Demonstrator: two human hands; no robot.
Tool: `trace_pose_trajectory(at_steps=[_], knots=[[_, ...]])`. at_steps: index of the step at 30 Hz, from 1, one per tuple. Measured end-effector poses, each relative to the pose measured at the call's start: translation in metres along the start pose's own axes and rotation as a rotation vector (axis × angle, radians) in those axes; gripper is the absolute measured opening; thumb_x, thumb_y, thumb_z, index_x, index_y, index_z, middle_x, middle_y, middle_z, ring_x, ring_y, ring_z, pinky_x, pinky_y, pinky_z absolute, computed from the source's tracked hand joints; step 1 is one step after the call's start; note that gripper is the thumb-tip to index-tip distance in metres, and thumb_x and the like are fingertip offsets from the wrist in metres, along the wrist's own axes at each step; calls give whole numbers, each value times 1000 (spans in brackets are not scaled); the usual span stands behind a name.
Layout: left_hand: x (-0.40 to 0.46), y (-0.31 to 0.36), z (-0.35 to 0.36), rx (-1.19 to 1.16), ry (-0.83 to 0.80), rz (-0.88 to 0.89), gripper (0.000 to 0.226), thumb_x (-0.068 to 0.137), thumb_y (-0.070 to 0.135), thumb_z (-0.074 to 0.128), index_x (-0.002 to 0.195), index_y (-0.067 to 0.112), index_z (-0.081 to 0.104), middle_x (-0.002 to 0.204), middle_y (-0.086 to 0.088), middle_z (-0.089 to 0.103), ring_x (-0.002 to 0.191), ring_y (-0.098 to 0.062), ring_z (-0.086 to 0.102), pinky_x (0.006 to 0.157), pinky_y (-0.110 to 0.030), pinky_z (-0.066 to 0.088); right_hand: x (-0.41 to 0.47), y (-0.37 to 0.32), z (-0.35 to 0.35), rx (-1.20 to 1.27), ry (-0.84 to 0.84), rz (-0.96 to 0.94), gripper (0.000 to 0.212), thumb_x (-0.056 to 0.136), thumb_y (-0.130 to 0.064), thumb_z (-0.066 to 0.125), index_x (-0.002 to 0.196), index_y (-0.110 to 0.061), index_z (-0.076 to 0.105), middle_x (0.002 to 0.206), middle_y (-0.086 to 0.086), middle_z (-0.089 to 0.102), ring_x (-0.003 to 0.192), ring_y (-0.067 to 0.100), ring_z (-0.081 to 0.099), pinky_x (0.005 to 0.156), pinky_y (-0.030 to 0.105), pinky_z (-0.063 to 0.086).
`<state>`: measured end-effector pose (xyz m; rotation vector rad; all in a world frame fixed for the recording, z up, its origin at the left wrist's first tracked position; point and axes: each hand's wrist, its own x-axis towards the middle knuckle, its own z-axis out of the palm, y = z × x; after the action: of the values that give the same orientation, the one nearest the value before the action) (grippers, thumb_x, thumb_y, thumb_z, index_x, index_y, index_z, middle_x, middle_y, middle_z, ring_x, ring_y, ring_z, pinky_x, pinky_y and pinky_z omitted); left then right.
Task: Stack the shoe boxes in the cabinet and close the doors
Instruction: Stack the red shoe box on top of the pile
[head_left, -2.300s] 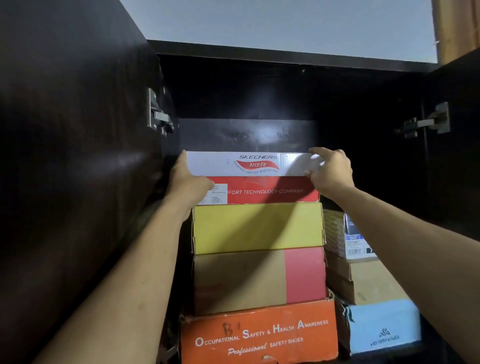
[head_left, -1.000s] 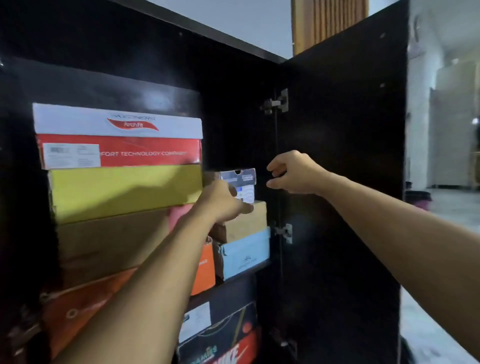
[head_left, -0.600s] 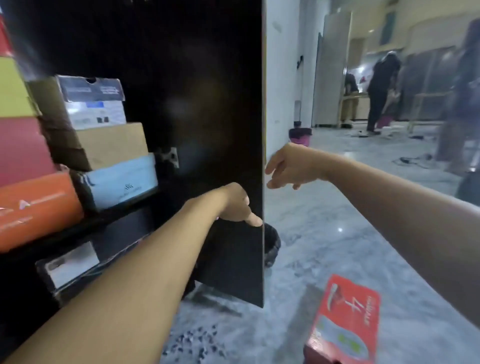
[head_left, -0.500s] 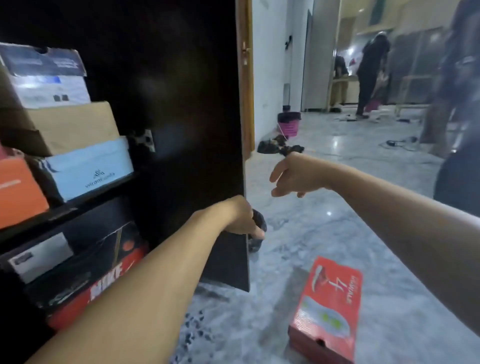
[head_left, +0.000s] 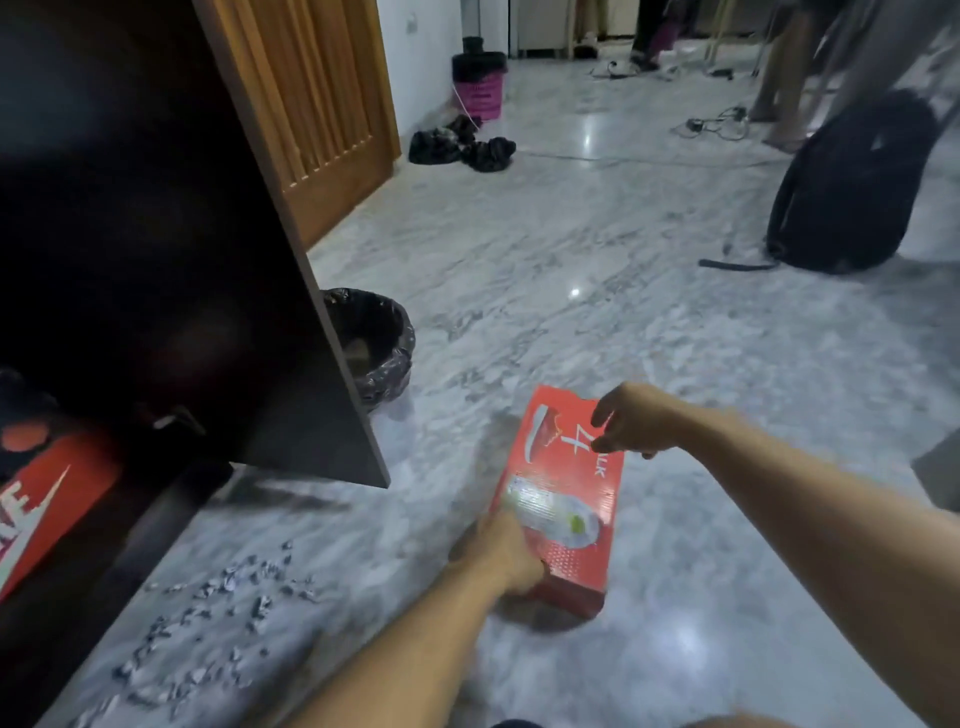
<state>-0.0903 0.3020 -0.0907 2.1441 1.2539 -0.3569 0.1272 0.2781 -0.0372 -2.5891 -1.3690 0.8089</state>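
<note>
A red shoe box (head_left: 563, 499) lies flat on the marble floor in front of me. My left hand (head_left: 506, 551) is closed on its near left corner. My right hand (head_left: 634, 421) hovers at the far right edge of the lid, thumb and fingers curled but apart. The dark cabinet door (head_left: 182, 260) stands open at the left. Behind it, low in the cabinet, a red and black Nike box (head_left: 47, 499) shows at the frame's left edge. The upper shelves and their stacked boxes are out of view.
A small bin with a black liner (head_left: 371, 343) stands just past the open door's edge. Grey crumbs (head_left: 218, 597) litter the floor by the cabinet base. A black backpack (head_left: 852, 187) sits at the right, a person's legs (head_left: 779, 78) behind it. A wooden door (head_left: 322, 104) is beyond the cabinet.
My view swung from the stacked boxes in the cabinet down to the floor at the right. Both hands dropped from the door's edge to the red shoe box, the left closing on its corner.
</note>
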Motion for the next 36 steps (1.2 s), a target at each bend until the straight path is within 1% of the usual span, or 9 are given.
trace_pose_trajectory(at_steps=[3, 7, 13, 17, 20, 25, 29, 33, 36], knots=[[10, 5, 37, 8, 95, -82, 66, 74, 37, 70, 131, 18, 44, 135, -7, 46, 124, -28, 48, 98, -39, 46, 15, 25, 21, -40, -11, 23, 48, 81, -27, 76, 125, -16, 62, 117, 7, 66, 83, 28, 69, 68, 36, 60], [21, 10, 64, 188, 211, -37, 92, 62, 64, 70, 133, 17, 36, 140, -11, 28, 130, -31, 30, 104, -44, 33, 29, 44, 41, -108, -3, 11, 55, 86, -30, 70, 136, -14, 53, 137, 6, 56, 120, 26, 56, 97, 31, 45], [34, 17, 94, 165, 268, -104, 132, 43, 88, 55, 144, 8, 27, 149, -18, 20, 135, -41, 20, 109, -55, 21, 48, 56, 60, -67, 59, 8, 46, 89, -23, 62, 132, -10, 54, 132, 14, 58, 119, 30, 52, 93, 30, 42], [53, 14, 99, 93, 201, -163, 154, 43, 94, 53, 152, 3, -7, 159, -19, -16, 143, -44, -21, 114, -60, -2, 67, 69, 69, -54, 84, 7, 44, 89, -23, 61, 131, -14, 53, 133, 17, 51, 120, 32, 50, 96, 33, 41], [71, -6, 90, 108, 211, -161, 152, 47, 93, 53, 151, 5, -13, 158, -18, -23, 140, -41, -32, 113, -60, -9, 82, 80, 75, -73, 85, 76, 62, 82, -18, 67, 138, -17, 42, 149, 18, 29, 127, 37, 45, 99, 39, 44], [92, -53, 63, 28, 250, -133, 132, 51, 71, 65, 151, 25, -8, 153, -20, -30, 143, -45, -17, 116, -58, 0, 98, 89, 78, -56, 122, 80, 93, 78, -17, 72, 152, -24, 16, 158, 23, 8, 138, 42, 32, 106, 46, 39], [104, -81, 49, -225, 294, -72, 117, 59, 30, 71, 150, 28, -3, 152, -15, -13, 132, -41, 31, 100, -35, 40, 108, 87, 80, 31, 98, 39, 109, 72, -21, 81, 154, -26, 9, 158, 23, 11, 144, 38, 25, 111, 43, 34], [111, -97, 54, -543, 407, -167, 79, 78, 3, 60, 145, 22, 23, 139, -10, 47, 112, -34, 54, 87, -37, 50, 112, 82, 88, 140, 72, 17, 112, 71, -17, 83, 155, -20, 9, 154, 13, 32, 139, 31, 36, 105, 33, 37], [114, -97, 56, -705, 372, -180, 64, 81, -1, 59, 136, 23, 39, 120, -1, 63, 99, -22, 57, 75, -25, 44, 109, 79, 96, 230, 105, 18, 84, 70, -12, 82, 142, -18, 38, 133, 7, 56, 121, 32, 54, 90, 33, 46]])
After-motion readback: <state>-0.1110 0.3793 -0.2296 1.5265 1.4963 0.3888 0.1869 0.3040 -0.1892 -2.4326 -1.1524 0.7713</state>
